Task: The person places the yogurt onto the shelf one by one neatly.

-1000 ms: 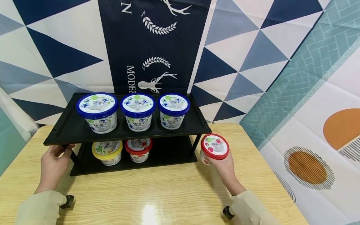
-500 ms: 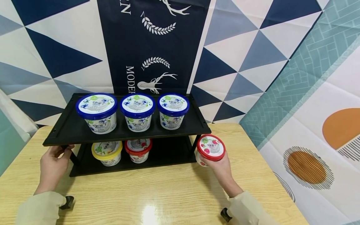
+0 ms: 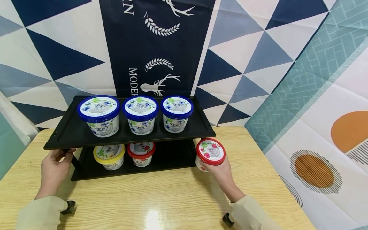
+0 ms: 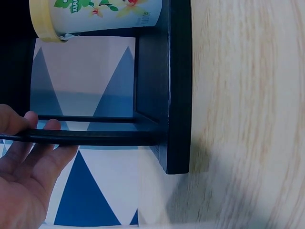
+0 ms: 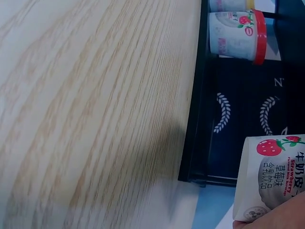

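My left hand grips the left front post of a black two-tier rack, thumb on one side and fingers on the other. In my right hand is a red-lidded strawberry milk tub, held upright by its side at the rack's right front corner. Its printed side shows in the right wrist view, close to the end of the lower tier. On that tier stand a yellow-lidded tub and another red-lidded tub, both partly hidden under the upper tier.
Three blue-lidded tubs line the upper tier. The rack stands on a light wooden table, close to a wall covering with triangles and deer prints. A right front post of the rack is largely hidden behind the held tub.
My right hand has carried the red-lidded tub leftward, up to the rack's right front corner. The left hand stays on the post, and the rack has not moved.
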{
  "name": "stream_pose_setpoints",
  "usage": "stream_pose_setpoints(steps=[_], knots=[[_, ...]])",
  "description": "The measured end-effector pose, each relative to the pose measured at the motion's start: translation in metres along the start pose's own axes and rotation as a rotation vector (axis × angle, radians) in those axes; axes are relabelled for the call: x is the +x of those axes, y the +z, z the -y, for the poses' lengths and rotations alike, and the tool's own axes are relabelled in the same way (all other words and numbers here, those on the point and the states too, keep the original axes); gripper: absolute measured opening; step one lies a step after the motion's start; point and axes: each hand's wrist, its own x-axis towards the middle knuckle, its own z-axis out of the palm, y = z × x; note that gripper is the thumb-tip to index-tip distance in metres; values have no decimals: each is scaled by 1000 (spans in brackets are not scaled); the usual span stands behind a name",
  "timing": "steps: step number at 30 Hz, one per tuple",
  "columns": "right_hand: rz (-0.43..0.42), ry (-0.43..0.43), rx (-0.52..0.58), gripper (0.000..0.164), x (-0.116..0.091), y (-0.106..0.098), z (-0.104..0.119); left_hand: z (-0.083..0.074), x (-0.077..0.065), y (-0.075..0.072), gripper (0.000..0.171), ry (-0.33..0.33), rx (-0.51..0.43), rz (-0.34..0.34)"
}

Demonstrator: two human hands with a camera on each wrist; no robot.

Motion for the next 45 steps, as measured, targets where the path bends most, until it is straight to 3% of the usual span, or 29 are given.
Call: stream_pose_setpoints(steps=[32, 45], knots=[[33, -66, 64, 90, -2, 38, 7, 0, 2, 2, 16, 14, -3, -16], [29, -72, 106, 92, 0, 50, 9, 1, 1, 0, 17, -4, 12, 15]])
